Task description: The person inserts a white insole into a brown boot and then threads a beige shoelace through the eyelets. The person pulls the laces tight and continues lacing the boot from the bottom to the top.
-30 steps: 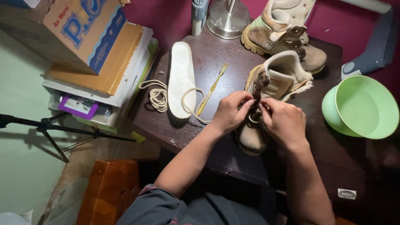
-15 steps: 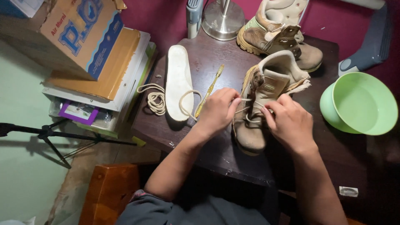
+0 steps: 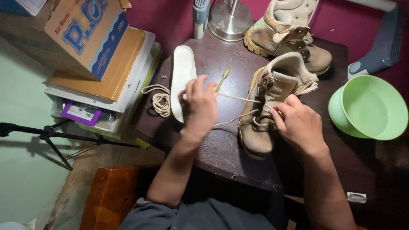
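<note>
Boot [image 3: 264,115]: the tan one you work on lies on the dark worktop [image 3: 221,149], toe toward you, collar toward the far edge, just right of centre.
Lace [image 3: 236,99]: two pale strands run from the boot's eyelets leftward to your left hand; they look taut.
Left hand [image 3: 198,106]: your grip is pressed together on the lace ends, well left of the boot and partly over the insole; the pinch itself is hidden under your knuckles.
Right hand [image 3: 300,125]: your fingertips pinch the lace at the boot's eyelets, with the hand resting against the boot's right side.
Bowl [image 3: 370,108]: green, at the right edge of the worktop, near your right hand; nothing shows inside it.
Box [image 3: 72,34]: cardboard, on a stack of flat boxes to the left; its contents cannot be seen, and its top is cut off by the frame.
Insole [image 3: 182,81]: white, lying lengthwise left of the boot, its near end covered by your left hand.
Spare lace [image 3: 158,99]: a loose coil just left of the insole.
Brush [image 3: 223,77]: small, yellow, between insole and boot; its near end is behind your hand.
Second boot [image 3: 285,38]: at the far edge, collar cut off by the frame.
</note>
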